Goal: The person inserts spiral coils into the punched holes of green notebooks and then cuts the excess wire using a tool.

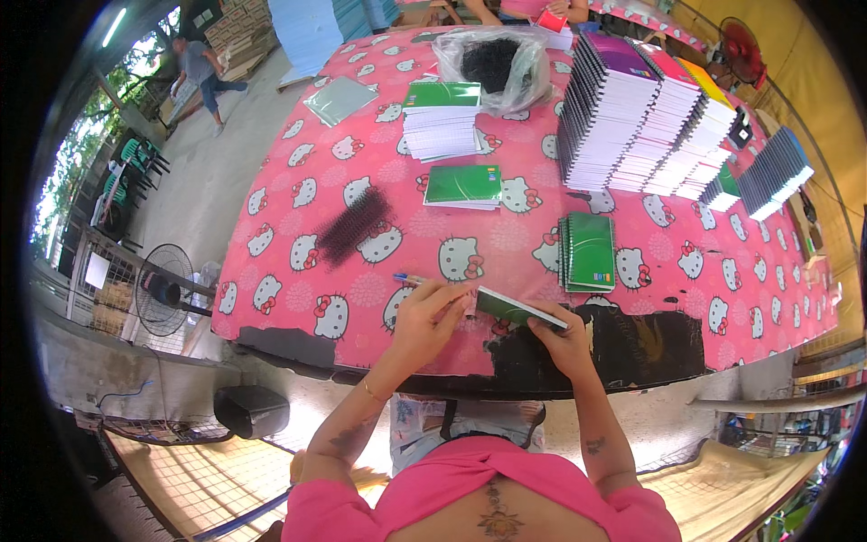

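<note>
My right hand (562, 341) grips a green-covered notebook (508, 308) by its right end, tilted just above the table's near edge. My left hand (428, 318) is at the notebook's left edge, fingers pinched together. A slim pen-like stick (405, 279) with a blue end pokes out beside its fingers and seems held there; the rest is hidden. Beyond my left hand lies a bunch of black spiral binding coils (355, 226). Ahead are a few loose green-covered notebooks (462, 184) and a taller green-topped stack (442, 121). Spiral-bound green notebooks (588, 253) lie to the right.
Tall stacks of spiral notebooks (609, 113) stand at the right back of the pink cat-print table (298, 271). A plastic bag (533, 83) of black coils and a clear sheet stack (340, 100) lie farther off. A fan (163, 289) stands left. Another person's hand (558, 7) works across the table.
</note>
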`<state>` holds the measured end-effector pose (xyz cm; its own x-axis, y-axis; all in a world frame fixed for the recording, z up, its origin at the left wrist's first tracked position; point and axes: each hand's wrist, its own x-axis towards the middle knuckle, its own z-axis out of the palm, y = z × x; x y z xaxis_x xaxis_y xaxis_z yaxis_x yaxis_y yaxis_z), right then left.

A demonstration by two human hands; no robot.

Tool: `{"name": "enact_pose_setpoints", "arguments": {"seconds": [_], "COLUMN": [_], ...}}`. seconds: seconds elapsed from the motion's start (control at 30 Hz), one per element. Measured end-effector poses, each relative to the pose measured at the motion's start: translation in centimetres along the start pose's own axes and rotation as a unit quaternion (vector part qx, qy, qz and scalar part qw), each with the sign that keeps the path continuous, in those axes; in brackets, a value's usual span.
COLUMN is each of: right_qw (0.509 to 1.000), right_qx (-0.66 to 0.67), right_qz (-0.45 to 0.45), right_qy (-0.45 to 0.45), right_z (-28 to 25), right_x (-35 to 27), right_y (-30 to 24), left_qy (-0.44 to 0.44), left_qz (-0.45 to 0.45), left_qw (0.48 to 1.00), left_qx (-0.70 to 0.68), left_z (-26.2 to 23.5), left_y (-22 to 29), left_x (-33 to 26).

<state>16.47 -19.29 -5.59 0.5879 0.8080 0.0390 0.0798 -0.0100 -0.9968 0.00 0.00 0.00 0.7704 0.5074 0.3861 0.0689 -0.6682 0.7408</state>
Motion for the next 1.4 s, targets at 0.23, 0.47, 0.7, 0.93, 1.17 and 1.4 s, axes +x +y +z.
{"name": "enact_pose_setpoints", "arguments": {"seconds": [0.23,0.47,0.7,0.93,1.17,1.4], "right_qw": [1.0,0.999,0.998,0.999,0.999,0.999], "right_qx": [-0.01,-0.033,-0.023,0.005,-0.026,0.008], "right_qz": [-0.023,-0.041,-0.029,0.029,-0.006,0.001], "right_qy": [-0.014,-0.01,-0.045,-0.017,-0.03,-0.037], "right_z": [-0.5,-0.3,-0.1,0.0,-0.3,-0.2], "right_x": [0.1,-0.2,-0.6,-0.9,-0.8,-0.9], "right_y": [-0.4,-1.3,-1.5,-1.5,-1.5,-1.0], "left_qy": [0.005,-0.077,-0.149,-0.165,-0.218,-0.248], "left_qz": [0.052,0.13,0.12,0.169,0.14,0.133], "left_qw": [0.998,0.986,0.982,0.972,0.966,0.959], "left_qx": [-0.02,0.065,0.004,-0.002,0.002,0.039], "left_z": [0.5,-0.9,-1.9,-2.3,-2.1,-2.0], "left_y": [-1.6,-2.3,-2.4,-1.8,-1.7,-2.0], "left_x": [0.5,1.3,1.7,2.4,2.9,2.7]}}
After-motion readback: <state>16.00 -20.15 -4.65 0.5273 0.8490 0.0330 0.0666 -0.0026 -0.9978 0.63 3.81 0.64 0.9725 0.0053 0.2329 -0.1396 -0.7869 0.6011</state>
